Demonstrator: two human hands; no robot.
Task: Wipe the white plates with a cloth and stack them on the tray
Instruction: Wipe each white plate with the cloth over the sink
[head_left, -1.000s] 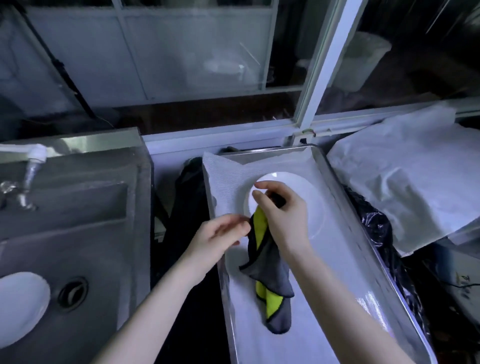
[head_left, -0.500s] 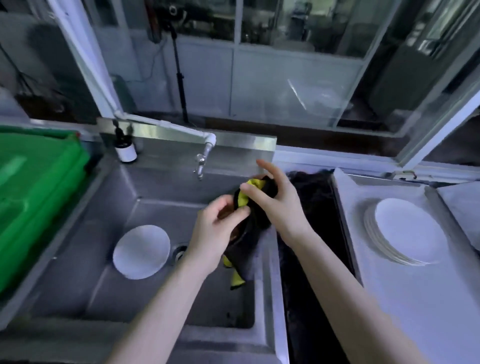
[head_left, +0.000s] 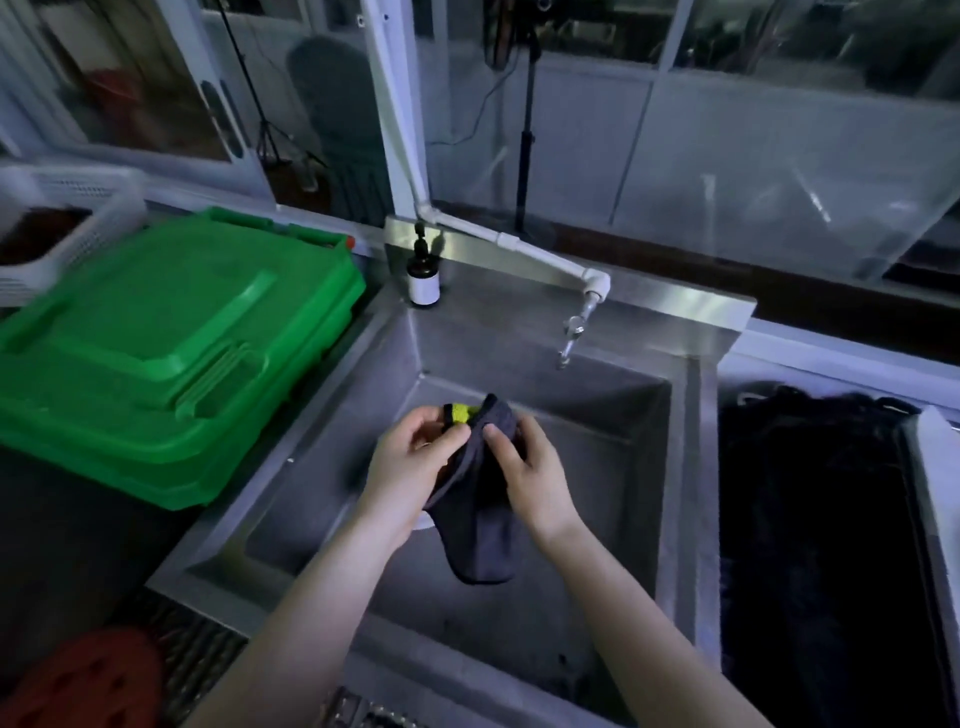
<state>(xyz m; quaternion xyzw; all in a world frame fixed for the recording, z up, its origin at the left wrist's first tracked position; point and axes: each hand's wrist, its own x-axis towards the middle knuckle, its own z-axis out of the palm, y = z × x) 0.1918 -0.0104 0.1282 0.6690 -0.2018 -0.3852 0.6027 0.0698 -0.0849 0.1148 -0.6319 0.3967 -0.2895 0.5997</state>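
I am holding the cloth up over the sink. My left grip is pinching its top edge by the yellow patch. My right grip is pinching the grey fold just beside it, so both grips are clamped on the cloth and nearly touching. The rest of the cloth is hanging down below them. Just under my left grip a thin white sliver is peeking out. I am taking it to be a plate lying in the sink, mostly hidden by my hand and the cloth. The tray is sitting well off to the right of my right grip, with only its edge showing. Here is what I am worrying about. The plate is probably wet, so it could be sliding out of one grip and banging on the steel. The hanging cloth is hiding it, so I could be reaching blind. The cloth could also be slipping down into the sink.
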